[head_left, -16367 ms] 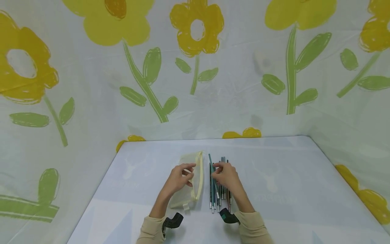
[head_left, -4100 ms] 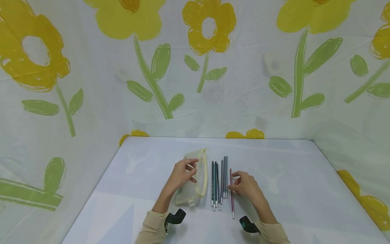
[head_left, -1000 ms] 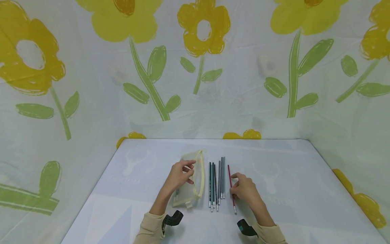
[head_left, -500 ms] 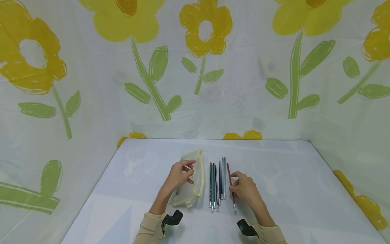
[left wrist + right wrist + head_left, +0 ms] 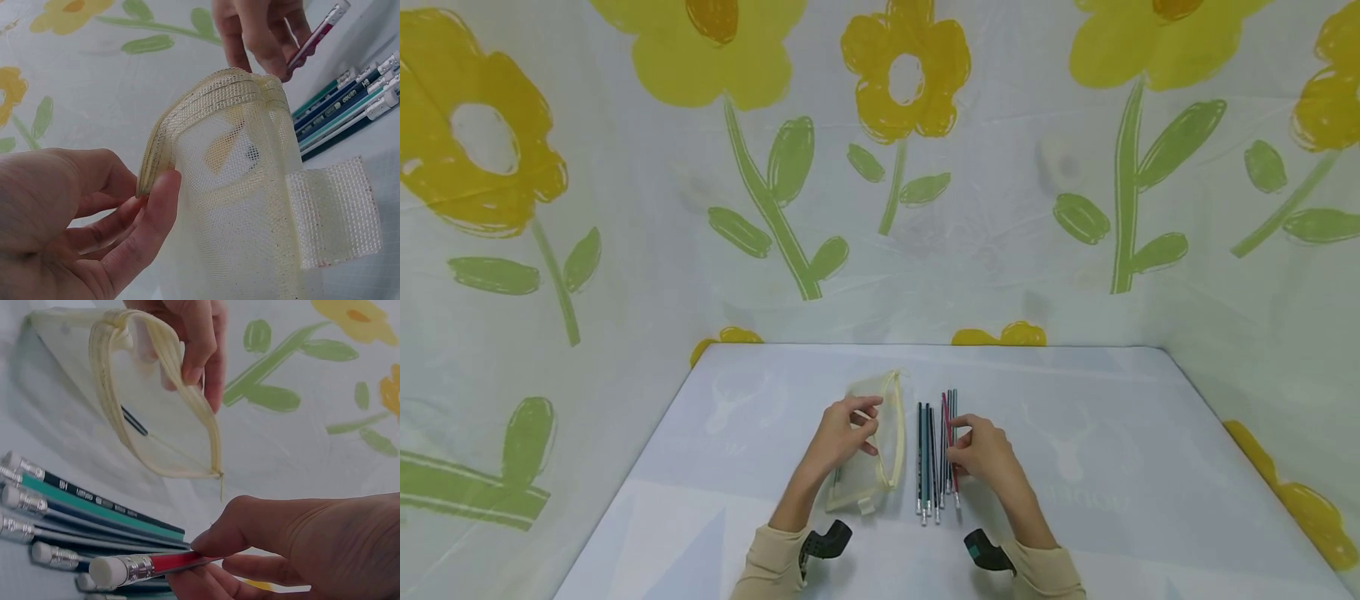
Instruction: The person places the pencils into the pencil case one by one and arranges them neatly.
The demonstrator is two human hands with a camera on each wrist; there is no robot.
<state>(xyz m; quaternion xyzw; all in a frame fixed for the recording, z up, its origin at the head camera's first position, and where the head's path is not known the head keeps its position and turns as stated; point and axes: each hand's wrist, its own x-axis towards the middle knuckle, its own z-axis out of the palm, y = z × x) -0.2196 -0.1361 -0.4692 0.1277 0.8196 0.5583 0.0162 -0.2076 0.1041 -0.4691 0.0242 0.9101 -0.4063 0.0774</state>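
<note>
My left hand [image 5: 838, 437] pinches the zipped rim of a pale yellow mesh pencil case [image 5: 240, 206], holding its mouth open toward the right. A dark pencil [image 5: 133, 420] shows inside the case in the right wrist view. Between thumb and fingers, my right hand [image 5: 988, 454] holds a red pencil [image 5: 169, 562] with a white eraser end. In the head view this pencil overlaps the right side of a row of dark and teal pencils [image 5: 112, 515]. Those lie roughly parallel beside the case, their eraser ends toward me.
The pale table [image 5: 1090, 533] has a printed pattern, and a flower-print cloth [image 5: 985, 183] stands behind it and at both sides. A white fabric tab [image 5: 334, 212] sticks out from the case. Black wrist cameras sit at both sleeves.
My right hand has carried the red pencil leftward, over the row's right side. Longer ago it held a teal pencil above a more jumbled pile. My left hand has stayed at the case rim.
</note>
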